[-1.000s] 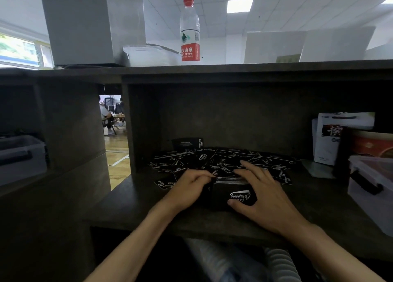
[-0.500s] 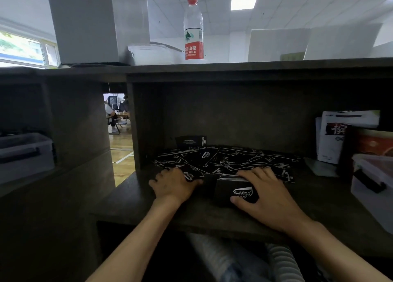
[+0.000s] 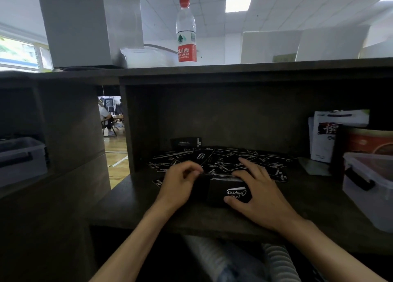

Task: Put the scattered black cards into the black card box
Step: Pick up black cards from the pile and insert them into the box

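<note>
Dark wooden worktop (image 3: 131, 205) takes up most of the view, with black cards (image 3: 225, 161) fanned out across the back of it. The black card box (image 3: 225, 193) lies just in front of them. Right hand (image 3: 258, 193) is wrapped over the box, thumb on its front. Left hand (image 3: 180, 185) has fingers curled at the box's left end, pinching a card I think, too dark to tell.

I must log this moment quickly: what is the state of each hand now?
Left hand: fingers curled, pinching a black card at the box's open end.
Right hand: grips the black card box, thumb on its front.
</note>
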Motion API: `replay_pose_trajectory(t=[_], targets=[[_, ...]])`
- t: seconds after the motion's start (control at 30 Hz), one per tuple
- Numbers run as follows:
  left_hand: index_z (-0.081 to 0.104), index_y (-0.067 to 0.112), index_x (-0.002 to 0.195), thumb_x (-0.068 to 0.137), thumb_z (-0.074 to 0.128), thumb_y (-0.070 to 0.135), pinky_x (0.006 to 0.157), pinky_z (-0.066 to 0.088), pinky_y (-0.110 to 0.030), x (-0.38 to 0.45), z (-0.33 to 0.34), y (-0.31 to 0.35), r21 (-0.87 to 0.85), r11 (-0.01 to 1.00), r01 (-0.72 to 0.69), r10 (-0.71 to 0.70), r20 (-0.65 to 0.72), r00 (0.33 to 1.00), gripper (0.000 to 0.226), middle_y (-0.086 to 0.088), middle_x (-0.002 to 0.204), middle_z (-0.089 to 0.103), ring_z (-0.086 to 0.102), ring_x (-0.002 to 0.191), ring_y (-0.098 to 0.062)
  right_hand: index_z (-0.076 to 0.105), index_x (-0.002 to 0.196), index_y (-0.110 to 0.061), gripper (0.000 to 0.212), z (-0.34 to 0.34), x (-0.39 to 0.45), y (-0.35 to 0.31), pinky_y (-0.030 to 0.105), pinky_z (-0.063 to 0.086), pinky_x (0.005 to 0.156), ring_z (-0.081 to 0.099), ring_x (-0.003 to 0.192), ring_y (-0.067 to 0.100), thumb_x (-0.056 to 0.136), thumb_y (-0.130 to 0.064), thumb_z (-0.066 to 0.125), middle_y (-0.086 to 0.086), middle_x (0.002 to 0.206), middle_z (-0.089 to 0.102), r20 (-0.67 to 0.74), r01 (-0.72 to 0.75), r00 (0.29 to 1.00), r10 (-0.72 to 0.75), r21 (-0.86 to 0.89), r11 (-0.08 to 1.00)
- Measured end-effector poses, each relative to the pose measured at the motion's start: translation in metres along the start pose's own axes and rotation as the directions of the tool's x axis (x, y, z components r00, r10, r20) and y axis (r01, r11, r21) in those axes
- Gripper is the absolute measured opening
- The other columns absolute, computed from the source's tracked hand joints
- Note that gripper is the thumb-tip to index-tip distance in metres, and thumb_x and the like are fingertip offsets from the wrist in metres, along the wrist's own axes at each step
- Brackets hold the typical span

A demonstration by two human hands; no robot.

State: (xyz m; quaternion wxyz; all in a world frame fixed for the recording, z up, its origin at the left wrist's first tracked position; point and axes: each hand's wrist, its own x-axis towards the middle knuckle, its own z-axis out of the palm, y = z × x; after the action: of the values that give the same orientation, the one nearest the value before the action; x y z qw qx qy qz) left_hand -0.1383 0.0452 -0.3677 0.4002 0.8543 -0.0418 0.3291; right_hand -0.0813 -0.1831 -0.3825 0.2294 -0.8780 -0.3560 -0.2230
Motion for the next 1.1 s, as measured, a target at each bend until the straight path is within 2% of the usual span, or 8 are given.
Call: replay_pose_trajectory(t=[0.17,0.27,0.33,0.4,0.53,0.7,0.93,1.1], targets=[[0.072,0.031,0.091,0.102,0.042,0.013,0.086,0.054,-0.030,0.005,0.017,0.006,-0.301,0.913,0.275,-0.204,0.246,0.948,0.036,0.007,0.100,0.072,0.067,0.099,-0.009,0.031,0.140,-0.041,0.082,0.001,0.001,0.000,0.035,0.034,0.109,0.029,0.132,0.001,0.070,-0.078,0.053,-0.026,0.132,0.031,-0.023,-0.026,0.999,0.027,0.041,0.999],[0.068,0.022,0.098,0.102,0.038,0.014,0.073,0.054,-0.028,0.024,0.023,0.003,-0.309,0.878,0.366,-0.321,0.187,0.928,0.032,-0.004,0.094,0.072,0.069,0.089,-0.017,0.036,0.140,-0.039,0.080,0.001,0.002,0.000,0.035,0.037,0.105,0.031,0.123,0.001,0.073,-0.081,0.043,-0.022,0.128,0.040,0.003,-0.008,1.000,0.008,-0.043,0.999],[0.064,0.017,0.098,0.100,0.044,0.017,0.067,0.049,-0.025,0.048,0.023,-0.008,-0.124,0.923,0.363,-0.369,-0.022,0.929,0.021,-0.005,0.090,0.070,0.068,0.087,-0.020,0.039,0.139,-0.038,0.079,0.001,0.002,0.000,0.034,0.036,0.104,0.031,0.120,0.000,0.073,-0.082,0.041,-0.022,0.125,0.040,-0.002,-0.019,1.000,0.019,-0.047,0.999],[0.065,0.016,0.100,0.096,0.053,0.036,0.082,0.051,-0.036,0.068,0.022,-0.024,0.263,0.880,0.396,-0.361,-0.172,0.917,0.024,-0.008,0.101,0.067,0.064,0.101,-0.027,0.040,0.138,-0.039,0.078,0.002,0.002,0.001,0.034,0.036,0.104,0.031,0.120,0.000,0.073,-0.082,0.041,-0.023,0.124,0.039,-0.007,-0.025,1.000,0.025,-0.042,0.999],[0.062,0.016,0.118,0.083,0.054,0.070,0.108,0.033,-0.047,0.078,0.029,-0.049,0.626,0.647,0.435,-0.465,-0.129,0.876,0.065,-0.015,0.137,0.047,0.041,0.129,-0.034,0.038,0.137,-0.041,0.076,0.001,0.002,0.001,0.035,0.036,0.105,0.030,0.120,-0.001,0.074,-0.083,0.041,-0.024,0.124,0.038,0.012,-0.030,0.999,0.030,-0.048,0.998],[0.065,0.016,0.114,0.089,0.059,0.047,0.104,0.039,-0.047,0.081,0.031,-0.068,0.558,0.718,0.415,-0.392,-0.168,0.904,0.039,-0.016,0.130,0.053,0.048,0.122,-0.034,0.039,0.136,-0.041,0.075,0.002,0.002,0.001,0.037,0.036,0.106,0.031,0.119,-0.001,0.074,-0.083,0.042,-0.024,0.124,0.039,0.009,-0.024,1.000,0.025,-0.030,0.999],[0.060,0.015,0.122,0.072,0.054,0.080,0.107,0.029,-0.051,0.105,0.044,-0.059,0.575,0.658,0.487,-0.519,-0.122,0.846,0.083,-0.013,0.134,0.054,0.044,0.129,-0.033,0.040,0.134,-0.043,0.073,0.003,0.003,0.002,0.035,0.038,0.104,0.032,0.118,-0.002,0.073,-0.083,0.043,-0.026,0.120,0.038,-0.004,-0.023,1.000,0.023,-0.041,0.999],[0.067,0.015,0.101,0.081,0.070,0.049,0.099,0.041,-0.041,0.107,0.046,-0.073,0.355,0.780,0.515,-0.505,-0.129,0.854,0.039,-0.003,0.097,0.067,0.061,0.107,-0.027,0.040,0.120,-0.049,0.062,0.006,0.005,0.008,0.032,0.037,0.094,0.032,0.106,-0.002,0.070,-0.086,0.043,-0.026,0.109,0.036,-0.059,-0.078,0.996,0.074,-0.072,0.994]])
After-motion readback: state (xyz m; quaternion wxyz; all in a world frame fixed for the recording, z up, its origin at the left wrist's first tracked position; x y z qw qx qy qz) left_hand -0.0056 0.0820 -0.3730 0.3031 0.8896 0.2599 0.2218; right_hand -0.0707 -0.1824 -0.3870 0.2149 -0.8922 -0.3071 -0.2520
